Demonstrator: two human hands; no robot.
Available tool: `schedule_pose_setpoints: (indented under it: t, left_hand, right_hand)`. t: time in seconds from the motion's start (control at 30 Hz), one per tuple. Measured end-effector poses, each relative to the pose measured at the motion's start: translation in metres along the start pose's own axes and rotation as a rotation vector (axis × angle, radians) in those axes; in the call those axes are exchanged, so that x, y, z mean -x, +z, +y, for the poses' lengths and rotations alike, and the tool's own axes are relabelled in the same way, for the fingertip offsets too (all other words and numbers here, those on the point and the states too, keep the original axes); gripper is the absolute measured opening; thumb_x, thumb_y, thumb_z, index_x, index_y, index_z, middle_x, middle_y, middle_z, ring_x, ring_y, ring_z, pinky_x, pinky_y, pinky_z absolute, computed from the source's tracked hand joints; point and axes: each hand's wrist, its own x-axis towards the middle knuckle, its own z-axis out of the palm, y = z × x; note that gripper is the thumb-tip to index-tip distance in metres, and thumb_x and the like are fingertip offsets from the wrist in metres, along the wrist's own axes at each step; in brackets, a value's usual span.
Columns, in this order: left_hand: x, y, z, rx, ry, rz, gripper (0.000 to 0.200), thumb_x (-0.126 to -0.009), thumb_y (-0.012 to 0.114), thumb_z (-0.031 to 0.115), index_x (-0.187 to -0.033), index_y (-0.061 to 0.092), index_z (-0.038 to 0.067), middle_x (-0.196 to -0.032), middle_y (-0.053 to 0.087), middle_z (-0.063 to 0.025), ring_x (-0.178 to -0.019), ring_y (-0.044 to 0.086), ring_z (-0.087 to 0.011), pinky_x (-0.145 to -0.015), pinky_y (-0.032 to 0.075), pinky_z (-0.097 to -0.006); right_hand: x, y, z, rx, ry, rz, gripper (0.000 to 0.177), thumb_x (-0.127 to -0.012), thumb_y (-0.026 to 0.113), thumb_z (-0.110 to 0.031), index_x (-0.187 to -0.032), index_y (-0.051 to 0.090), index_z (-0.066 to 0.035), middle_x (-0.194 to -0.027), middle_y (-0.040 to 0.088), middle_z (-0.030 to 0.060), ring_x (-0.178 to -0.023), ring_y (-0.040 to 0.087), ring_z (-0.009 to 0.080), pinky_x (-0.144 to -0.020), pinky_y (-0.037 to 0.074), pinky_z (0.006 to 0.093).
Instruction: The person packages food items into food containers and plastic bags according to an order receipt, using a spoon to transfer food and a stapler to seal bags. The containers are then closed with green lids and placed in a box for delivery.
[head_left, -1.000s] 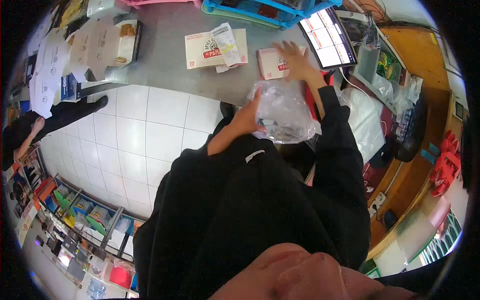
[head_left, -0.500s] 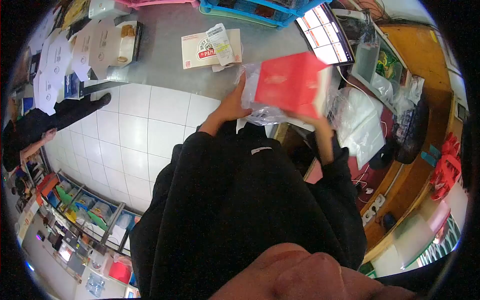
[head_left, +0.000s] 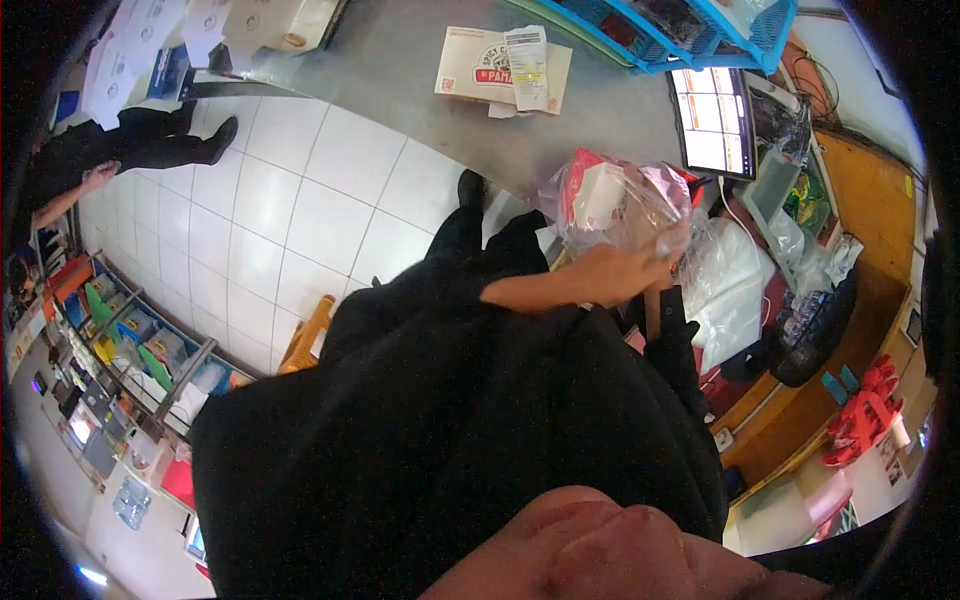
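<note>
A: What lies between the two hands?

B: A clear plastic bag [head_left: 627, 224], thin and glossy, crumpled into bright creases; within it sits a carton [head_left: 599, 196], box-shaped, with a flat whitish panel and a red face beside it; both are at the near edge of the table [head_left: 390, 95], close to the person's body.

A: And the fingers?

B: The left hand [head_left: 612, 272] crosses low before the bag, its fingers bent at the film's right side; they are blurred, so I cannot tell whether they grasp it; the right hand [head_left: 653, 206] shows only dimly through the plastic, partly behind the left; I cannot tell what its fingers do.

A: What is the surface like?

B: Grey, smooth and dull, like metal; a pale cardboard box [head_left: 470, 68] with a red and black logo lies there, a creased paper slip [head_left: 527, 70] across it; a lit screen [head_left: 713, 120] and a blue latticed plastic basket [head_left: 690, 40] stand farther along.

A: And the room?

B: Shiny white square tiles [head_left: 315, 200] make the floor; white plastic sheets [head_left: 728, 295] lie in a slack pile at the right, near orange-brown wooden shelving [head_left: 868, 185]; at the left another person in dark trousers [head_left: 150, 145] stands by folded white cardboard [head_left: 125, 60].
</note>
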Motion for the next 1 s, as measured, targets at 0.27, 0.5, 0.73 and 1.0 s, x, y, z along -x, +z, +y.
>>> schedule_pose_setpoints:
  t: [0.27,0.5,0.73,1.0]
  left_hand:
    - [0.038,-0.052,-0.064,-0.094,-0.341,0.156,0.09,-0.072,0.054,0.002,-0.144,0.002,0.008,-0.15,0.01,-0.0156,-0.094,0.057,-0.0428,-0.064,0.053,-0.0443]
    - [0.06,-0.053,-0.071,0.035,-0.361,0.303,0.098,-0.068,0.056,0.002,-0.144,-0.005,0.01,-0.15,0.008,-0.0181,-0.105,0.052,-0.0435,-0.072,0.051,-0.0448]
    - [0.101,-0.049,-0.073,-0.009,-0.537,0.118,0.113,-0.061,0.069,0.005,-0.144,-0.007,0.015,-0.143,0.014,-0.0311,-0.086,0.059,-0.0456,-0.068,0.051,-0.0461]
    - [0.093,-0.047,-0.053,0.125,-0.494,0.066,0.122,-0.058,0.075,0.009,-0.143,-0.013,0.015,-0.114,0.049,-0.0366,-0.092,0.057,-0.0476,-0.08,0.047,-0.0485]
  right_hand:
    - [-0.035,-0.019,-0.044,0.083,-0.099,-0.193,0.08,-0.06,0.068,-0.013,-0.135,0.039,-0.016,-0.125,0.045,0.021,-0.123,0.037,0.0386,-0.103,0.028,0.0488]
    - [-0.042,0.018,-0.049,0.333,-0.194,-0.311,0.089,-0.065,0.071,-0.034,-0.142,0.026,-0.029,-0.135,0.04,0.0144,-0.131,0.03,0.0327,-0.093,0.008,0.0762]
    - [-0.12,-0.096,-0.085,-0.467,-0.153,-0.748,0.062,-0.063,0.076,-0.032,-0.12,0.056,-0.016,-0.133,0.044,0.0137,-0.125,0.038,0.0319,-0.102,0.024,0.0588]
    - [-0.224,0.0,-0.156,0.23,-0.365,-0.199,0.11,-0.052,0.081,-0.033,-0.143,0.019,-0.026,-0.134,0.037,0.0213,-0.125,0.035,0.0376,-0.099,0.028,0.0576]
